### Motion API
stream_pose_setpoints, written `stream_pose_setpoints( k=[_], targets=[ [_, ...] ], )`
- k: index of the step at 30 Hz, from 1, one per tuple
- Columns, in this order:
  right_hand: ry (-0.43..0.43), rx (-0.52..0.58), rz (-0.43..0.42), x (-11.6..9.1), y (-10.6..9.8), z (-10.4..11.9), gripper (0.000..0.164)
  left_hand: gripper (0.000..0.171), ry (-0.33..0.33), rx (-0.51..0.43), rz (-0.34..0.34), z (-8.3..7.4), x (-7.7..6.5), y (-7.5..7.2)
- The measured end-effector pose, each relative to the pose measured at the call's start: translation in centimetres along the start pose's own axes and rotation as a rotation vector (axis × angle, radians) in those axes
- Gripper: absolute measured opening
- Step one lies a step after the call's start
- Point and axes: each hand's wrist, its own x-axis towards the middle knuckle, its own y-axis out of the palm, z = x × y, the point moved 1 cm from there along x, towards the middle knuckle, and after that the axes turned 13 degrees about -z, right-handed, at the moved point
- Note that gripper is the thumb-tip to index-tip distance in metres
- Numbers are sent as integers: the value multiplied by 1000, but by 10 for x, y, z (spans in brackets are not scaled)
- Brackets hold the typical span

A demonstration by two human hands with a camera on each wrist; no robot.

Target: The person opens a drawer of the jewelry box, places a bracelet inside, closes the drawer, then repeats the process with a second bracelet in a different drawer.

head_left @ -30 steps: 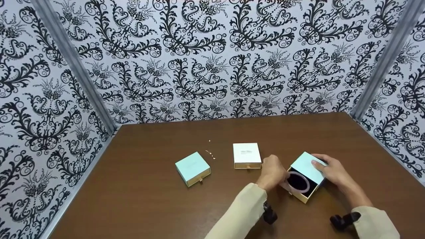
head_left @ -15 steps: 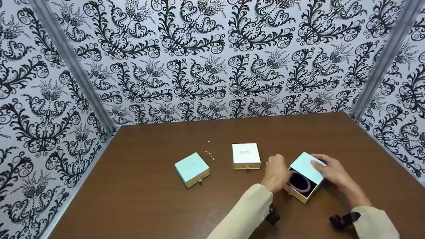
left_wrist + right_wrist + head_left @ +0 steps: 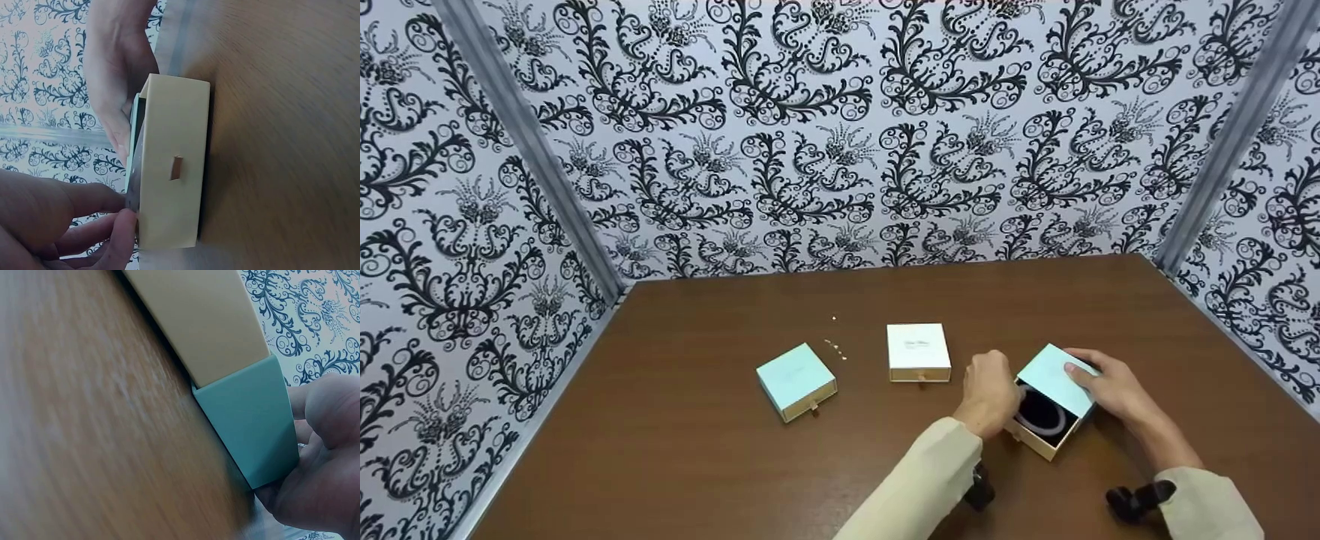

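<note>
A drawer-style box has a mint sleeve (image 3: 1054,376) and a cream drawer (image 3: 171,126), pulled partway out. Inside, on a black lining, lies a pale lilac bangle (image 3: 1061,422). My left hand (image 3: 988,394) is at the drawer's left side. Close up in the left wrist view, its thumb and forefinger pinch the bangle's edge where it rises a little above the drawer wall. My right hand (image 3: 1117,386) grips the sleeve's far end, thumb on top and the other fingers mostly hidden behind. A small brown pull tab (image 3: 176,168) sticks out of the drawer front.
Left of my hands stand a shut white box (image 3: 919,349) and a shut mint box (image 3: 796,379), both with pull tabs. Between them lie some tiny pale pieces (image 3: 835,347) on the brown table (image 3: 697,450). Patterned walls (image 3: 810,150) enclose the back and sides.
My left hand has shifted slightly right along the drawer's edge. The bangle has moved slightly right within the drawer. My right hand and the sleeve stay put.
</note>
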Motion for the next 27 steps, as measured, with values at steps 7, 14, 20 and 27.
stream_pose_setpoints(
  k=[7,14,20,27],
  targets=[
    [1,-6,8,0,-1,-1,61,26,-14,-6,-23,1,-1,4],
    [-4,-9,14,1,-1,1,61,43,-6,24,-34,2,-2,5],
    [21,25,15,0,-1,1,60,48,17,80,-47,2,-3,8],
    [17,35,5,-1,0,-1,59,39,30,115,-60,3,-2,10]
  ],
)
